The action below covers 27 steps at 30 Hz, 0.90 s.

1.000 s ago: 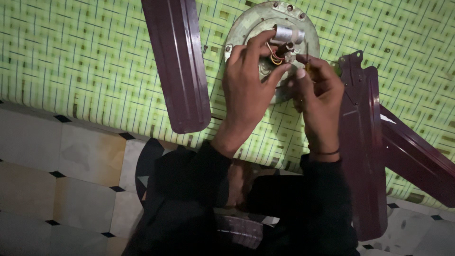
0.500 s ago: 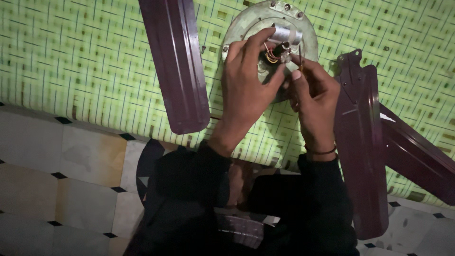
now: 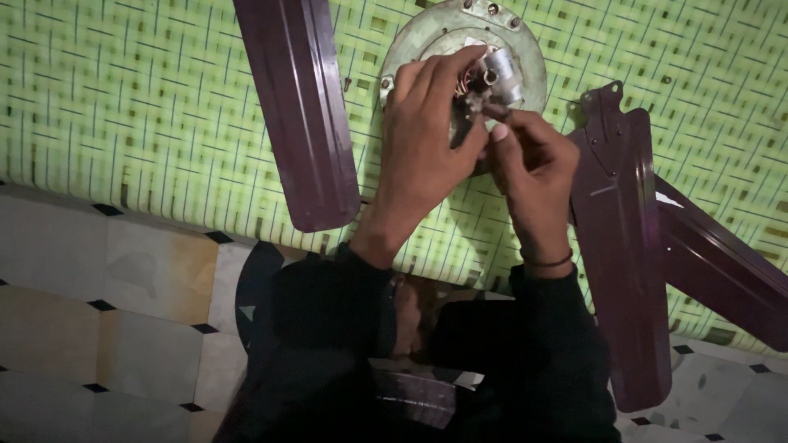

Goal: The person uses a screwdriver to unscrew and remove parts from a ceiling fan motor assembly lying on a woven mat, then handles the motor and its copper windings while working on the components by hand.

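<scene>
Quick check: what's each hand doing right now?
Left hand: curled closed over the wires on the fan motor.
Right hand: fingers pinched shut on the wiring; exact piece cannot be told.

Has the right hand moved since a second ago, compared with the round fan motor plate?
Yes, slightly. The right hand has crept up and left toward the middle of the round fan motor plate, closing on the left hand at the small silver cylinder.

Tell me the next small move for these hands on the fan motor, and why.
Probably keep the left hand braced on the round motor housing while the right hand works the small wire end it pinches beside the silver cylinder. Both sets of fingertips already meet at the wires, so only fine finger motion seems needed.
</scene>
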Available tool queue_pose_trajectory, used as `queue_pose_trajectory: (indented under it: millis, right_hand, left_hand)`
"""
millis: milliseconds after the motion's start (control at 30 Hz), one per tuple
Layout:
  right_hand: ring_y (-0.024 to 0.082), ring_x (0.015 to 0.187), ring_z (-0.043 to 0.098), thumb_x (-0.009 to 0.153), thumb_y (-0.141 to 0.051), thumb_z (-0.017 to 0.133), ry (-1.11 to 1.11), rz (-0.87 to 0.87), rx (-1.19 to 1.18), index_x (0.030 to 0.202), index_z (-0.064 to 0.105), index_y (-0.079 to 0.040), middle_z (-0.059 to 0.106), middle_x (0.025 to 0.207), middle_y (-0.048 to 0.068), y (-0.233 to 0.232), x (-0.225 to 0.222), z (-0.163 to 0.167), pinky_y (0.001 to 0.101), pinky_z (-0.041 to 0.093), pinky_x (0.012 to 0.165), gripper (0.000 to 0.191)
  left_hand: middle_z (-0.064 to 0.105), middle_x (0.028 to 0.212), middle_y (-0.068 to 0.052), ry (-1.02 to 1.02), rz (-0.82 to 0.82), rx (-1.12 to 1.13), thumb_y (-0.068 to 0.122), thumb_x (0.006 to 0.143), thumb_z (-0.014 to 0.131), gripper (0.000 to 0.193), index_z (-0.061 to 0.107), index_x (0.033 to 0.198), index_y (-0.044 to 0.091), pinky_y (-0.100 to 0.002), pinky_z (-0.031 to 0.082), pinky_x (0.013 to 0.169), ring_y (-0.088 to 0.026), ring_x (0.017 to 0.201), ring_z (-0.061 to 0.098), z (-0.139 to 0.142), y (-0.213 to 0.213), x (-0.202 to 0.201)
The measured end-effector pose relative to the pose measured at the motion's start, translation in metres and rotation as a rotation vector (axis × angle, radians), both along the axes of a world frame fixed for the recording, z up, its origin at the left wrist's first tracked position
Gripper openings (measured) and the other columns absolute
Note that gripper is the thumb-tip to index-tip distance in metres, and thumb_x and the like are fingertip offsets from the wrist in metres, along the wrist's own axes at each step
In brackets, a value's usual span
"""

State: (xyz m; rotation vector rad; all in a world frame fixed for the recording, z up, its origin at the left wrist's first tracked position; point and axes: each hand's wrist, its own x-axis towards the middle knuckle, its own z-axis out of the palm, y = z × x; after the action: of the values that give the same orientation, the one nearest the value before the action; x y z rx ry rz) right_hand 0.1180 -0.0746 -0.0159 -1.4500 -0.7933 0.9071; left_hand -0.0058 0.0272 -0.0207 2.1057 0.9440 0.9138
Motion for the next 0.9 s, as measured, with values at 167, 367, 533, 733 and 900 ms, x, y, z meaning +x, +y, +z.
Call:
queue_pose_trajectory:
  millis: [167, 367, 533, 733, 900]
  right_hand:
    - [0.004, 0.078, 0.059, 0.110, -0.010, 0.069, -0.171, -0.090, 0.032, 0.117, 0.072, 0.003, 0.070, 0.093, 0.000, 0.005, -0.001, -0.005, 0.0202, 0.044, 0.066, 0.015]
    - [0.003, 0.080, 0.059, 0.106, -0.011, 0.073, -0.163, -0.183, -0.017, 0.109, 0.075, 0.001, 0.071, 0.090, 0.000, 0.010, -0.014, -0.005, 0.0197, 0.046, 0.067, 0.013]
    - [0.003, 0.052, 0.046, 0.103, -0.018, 0.071, 0.303, -0.292, -0.093, 0.092, 0.072, -0.004, 0.064, 0.072, -0.001, 0.014, -0.023, 0.000, 0.0200, 0.031, 0.044, 0.018]
    - [0.004, 0.050, 0.046, 0.100, -0.020, 0.070, 0.750, -0.314, -0.136, 0.096, 0.066, -0.008, 0.059, 0.073, -0.003, 0.012, -0.017, 0.003, 0.0195, 0.033, 0.041, 0.013]
    - [0.003, 0.052, 0.044, 0.099, -0.014, 0.070, 0.937, -0.277, -0.107, 0.097, 0.061, -0.009, 0.055, 0.070, -0.004, 0.012, -0.008, -0.003, 0.0193, 0.034, 0.042, 0.011]
  left_hand:
    - [0.065, 0.128, -0.007, 0.017, 0.000, 0.039, 0.011, 0.090, 0.082, 0.049, 0.057, 0.131, 0.009, -0.041, 0.052, 0.105, -0.026, 0.124, 0.058, 0.002, 0.003, 0.002]
    - [0.067, 0.123, -0.006, 0.011, -0.045, -0.043, 0.009, 0.085, 0.086, 0.048, 0.061, 0.125, 0.008, -0.038, 0.055, 0.101, -0.025, 0.119, 0.063, 0.006, 0.001, -0.002]
    - [0.068, 0.118, -0.006, 0.009, -0.081, -0.028, 0.010, 0.081, 0.088, 0.048, 0.062, 0.121, 0.008, -0.036, 0.056, 0.097, -0.023, 0.113, 0.066, 0.006, 0.005, -0.001]
    - [0.070, 0.113, -0.006, -0.017, -0.100, -0.044, 0.008, 0.082, 0.086, 0.041, 0.066, 0.118, 0.008, -0.035, 0.057, 0.094, -0.022, 0.110, 0.068, 0.008, -0.001, -0.003]
    - [0.071, 0.107, -0.004, 0.001, -0.095, -0.060, 0.013, 0.080, 0.088, 0.040, 0.067, 0.114, 0.010, -0.034, 0.057, 0.092, -0.019, 0.103, 0.069, 0.008, -0.001, 0.000]
